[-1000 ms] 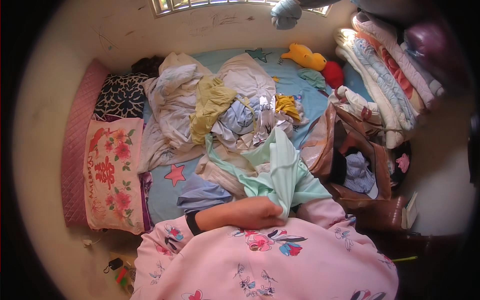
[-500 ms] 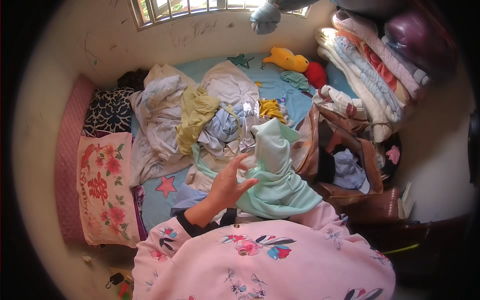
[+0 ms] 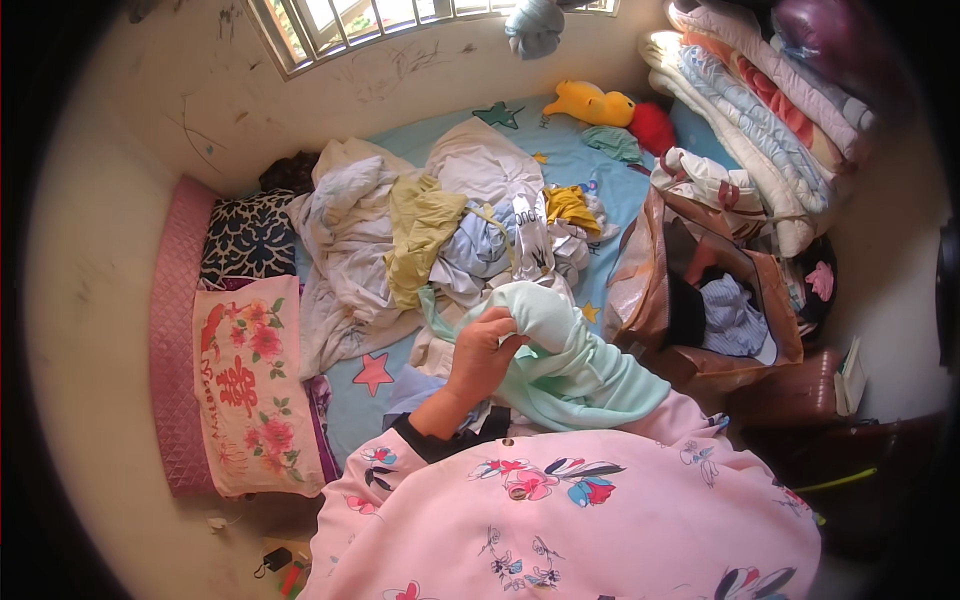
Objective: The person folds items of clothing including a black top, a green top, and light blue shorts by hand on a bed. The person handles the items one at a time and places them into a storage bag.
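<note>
On the bed (image 3: 560, 165), covered by a light blue sheet printed with stars, lies a loose heap of clothes (image 3: 450, 225) in white, pale blue and mustard yellow. At the near edge of that heap the person's left hand (image 3: 484, 350) is raised, its fingers (image 3: 497, 322) curled and clamped on a fold of a mint-green garment (image 3: 570, 355). The garment is bunched over the hand at its upper end and drapes down to the right, its lower part resting against the person's pink floral sleeve (image 3: 560, 510). The right hand is not in view; it is either outside the picture or hidden under the garment and sleeve, and its state cannot be told.

Just beside the garment on the right stands an open brown bag (image 3: 745, 350) with dark and pale blue clothing inside. Behind the bag a stack of folded quilts (image 3: 760, 110) leans against the wall. A yellow plush toy (image 3: 590, 102) and a red cushion (image 3: 652, 127) lie near the head of the bed. On the left, a floral pillow (image 3: 245, 385) and a black-and-white patterned pillow (image 3: 248, 238) lie side by side on a pink quilted mat (image 3: 172, 380). A barred window (image 3: 400, 15) sits above the bed.
</note>
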`<control>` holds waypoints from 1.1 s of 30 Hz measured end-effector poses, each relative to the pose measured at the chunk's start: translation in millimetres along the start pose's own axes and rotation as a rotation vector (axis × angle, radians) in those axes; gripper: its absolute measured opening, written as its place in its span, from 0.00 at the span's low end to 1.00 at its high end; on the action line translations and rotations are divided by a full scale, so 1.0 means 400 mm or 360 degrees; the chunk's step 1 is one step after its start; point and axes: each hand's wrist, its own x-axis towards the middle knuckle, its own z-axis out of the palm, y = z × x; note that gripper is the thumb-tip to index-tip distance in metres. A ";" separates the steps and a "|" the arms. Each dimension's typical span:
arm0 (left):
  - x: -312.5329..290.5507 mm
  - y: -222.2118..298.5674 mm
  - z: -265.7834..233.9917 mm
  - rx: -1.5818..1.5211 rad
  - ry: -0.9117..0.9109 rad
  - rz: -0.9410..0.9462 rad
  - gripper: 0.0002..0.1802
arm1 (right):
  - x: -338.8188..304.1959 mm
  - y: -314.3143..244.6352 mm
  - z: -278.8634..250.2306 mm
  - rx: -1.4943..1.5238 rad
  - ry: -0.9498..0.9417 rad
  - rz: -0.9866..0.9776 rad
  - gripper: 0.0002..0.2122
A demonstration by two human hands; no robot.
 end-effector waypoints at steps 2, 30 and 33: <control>-0.007 0.000 0.008 -0.0188 0.0101 0.0144 0.07 | -0.005 0.001 0.002 0.0038 0.0014 -0.0010 0.16; -0.008 0.143 0.033 -0.0300 -0.1203 0.0500 0.15 | 0.009 -0.029 -0.007 0.0120 0.0174 -0.0122 0.14; -0.011 0.157 0.028 -0.0168 -0.1392 0.0433 0.15 | 0.028 -0.036 -0.005 0.0123 0.0172 -0.0153 0.14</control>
